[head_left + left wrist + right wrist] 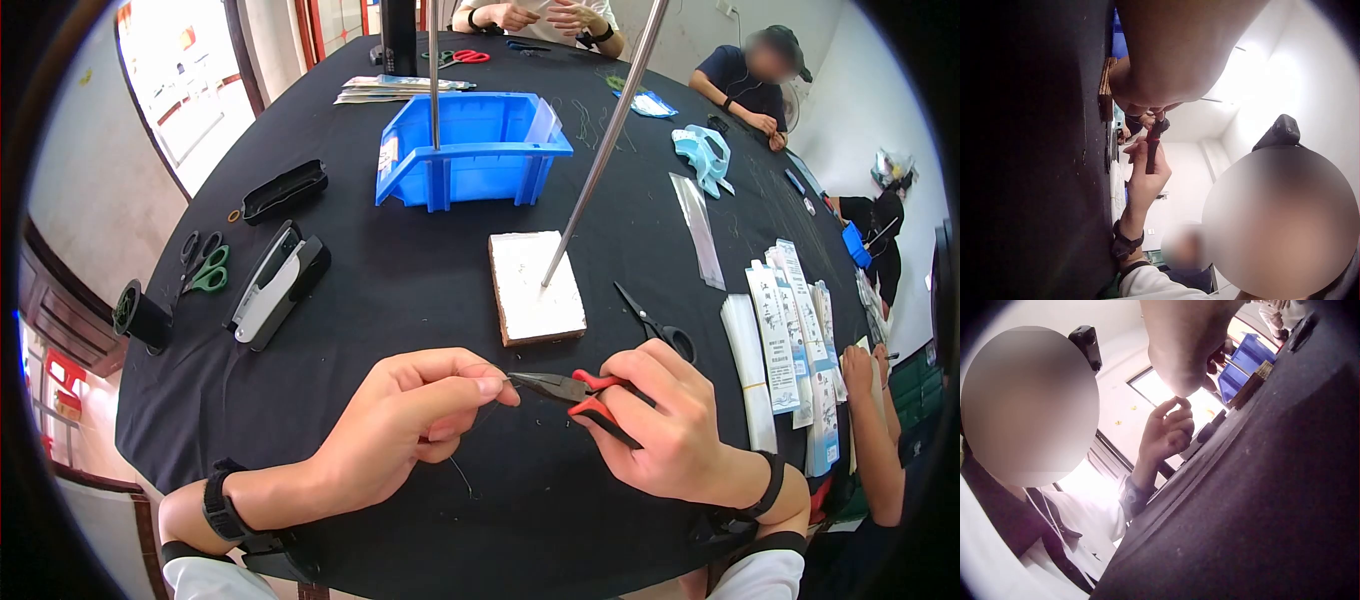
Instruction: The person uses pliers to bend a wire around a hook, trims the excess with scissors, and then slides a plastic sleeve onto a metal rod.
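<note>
My right hand (665, 425) grips needle-nose pliers (548, 385) with red and black handles, their narrow tip pointing left. Thumb and forefinger of my left hand (395, 425) pinch a thin dark line (463, 478) right at the plier tip. Part of that line hangs below the left hand over the black cloth; whatever small piece sits between the fingertips is mostly hidden. In the left wrist view the pliers (1152, 147) stand in the right hand, while the right wrist view has the left hand (1169, 431) with thumb and forefinger together.
Just beyond my hands a metal rod (600, 160) rises from a white-topped block (537, 290). Black scissors (657, 322) lie right of it, near printed packets (800, 330). A stapler (277, 285), green-handled scissors (208, 270) and spool (140, 312) sit left; a blue bin (470, 178) stands behind.
</note>
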Demonstrator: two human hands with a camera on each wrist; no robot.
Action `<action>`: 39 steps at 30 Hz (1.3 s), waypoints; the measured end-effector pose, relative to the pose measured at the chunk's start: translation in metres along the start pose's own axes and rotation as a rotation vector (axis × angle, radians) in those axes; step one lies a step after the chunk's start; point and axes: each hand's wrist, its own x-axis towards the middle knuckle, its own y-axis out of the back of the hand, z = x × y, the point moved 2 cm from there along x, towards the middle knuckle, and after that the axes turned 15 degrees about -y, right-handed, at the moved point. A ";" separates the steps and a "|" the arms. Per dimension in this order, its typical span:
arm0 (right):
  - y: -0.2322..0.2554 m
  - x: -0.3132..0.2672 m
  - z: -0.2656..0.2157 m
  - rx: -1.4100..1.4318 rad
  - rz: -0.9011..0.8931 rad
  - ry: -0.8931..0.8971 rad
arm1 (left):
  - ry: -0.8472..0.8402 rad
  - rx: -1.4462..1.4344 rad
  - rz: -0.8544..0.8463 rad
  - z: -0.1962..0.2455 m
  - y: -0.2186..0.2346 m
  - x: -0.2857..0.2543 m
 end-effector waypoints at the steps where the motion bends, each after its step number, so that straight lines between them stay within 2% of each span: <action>1: 0.000 0.000 0.000 -0.002 0.001 0.002 | -0.006 0.002 -0.001 0.000 0.000 0.000; 7: 0.000 0.000 0.000 -0.006 -0.003 -0.003 | -0.012 -0.005 0.001 -0.001 -0.001 0.000; 11: -0.002 -0.002 -0.001 0.022 -0.039 -0.056 | -0.075 0.063 -0.012 -0.002 0.002 -0.001; 22: -0.006 -0.004 0.000 -0.019 -0.071 -0.046 | -0.288 0.293 -0.009 -0.003 -0.002 -0.003; 32: -0.007 -0.004 0.000 0.092 -0.052 -0.080 | -0.369 0.464 -0.021 -0.002 -0.001 -0.004; 39: -0.007 -0.004 -0.001 0.089 -0.118 -0.069 | -0.359 0.498 -0.021 -0.002 -0.001 -0.004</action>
